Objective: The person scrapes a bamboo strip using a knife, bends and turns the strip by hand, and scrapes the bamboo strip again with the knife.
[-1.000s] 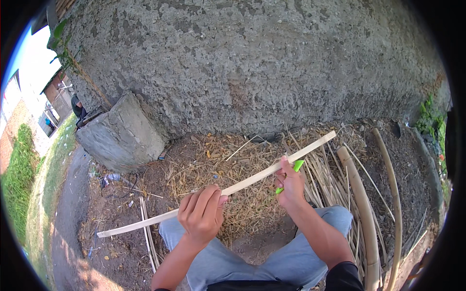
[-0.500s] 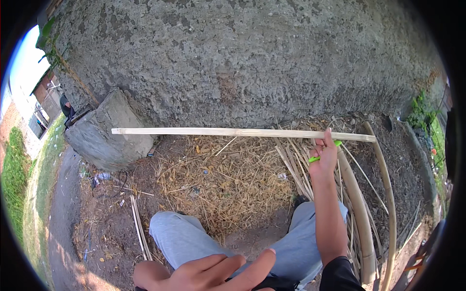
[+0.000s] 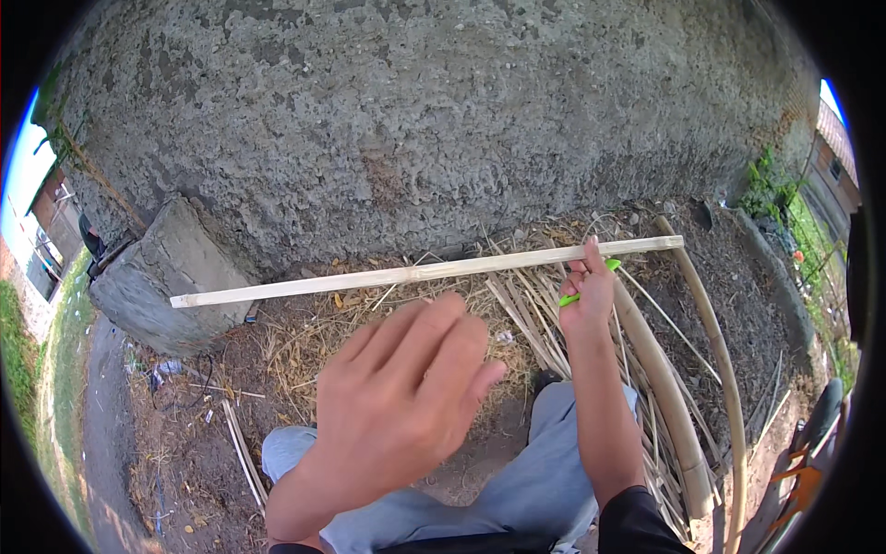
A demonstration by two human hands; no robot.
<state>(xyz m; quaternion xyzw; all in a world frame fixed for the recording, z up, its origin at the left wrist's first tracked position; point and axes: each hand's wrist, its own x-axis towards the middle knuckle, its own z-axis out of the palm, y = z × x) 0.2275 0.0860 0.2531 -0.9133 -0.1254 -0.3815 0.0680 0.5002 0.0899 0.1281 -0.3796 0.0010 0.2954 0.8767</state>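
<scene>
My right hand (image 3: 588,294) grips a long pale bamboo strip (image 3: 397,276) near its right end and holds it nearly level above the ground, in front of the rough wall. The same hand also holds a small bright green tool (image 3: 584,288). My left hand (image 3: 406,392) is raised close to the camera, fingers together and extended, holding nothing; it sits below the middle of the strip and does not touch it. My knees in grey trousers (image 3: 544,480) are below.
A rough grey plastered wall (image 3: 443,120) fills the back. A concrete block (image 3: 166,286) stands at the left. Straw and thin bamboo splits (image 3: 526,319) lie on the dirt. Thick bamboo poles (image 3: 664,388) curve along the right. Plants (image 3: 766,189) grow at the far right.
My left hand let go of the strip, dropped to my lap, and has now risen toward the strip again. My right hand swung the strip from a slant up to nearly level.
</scene>
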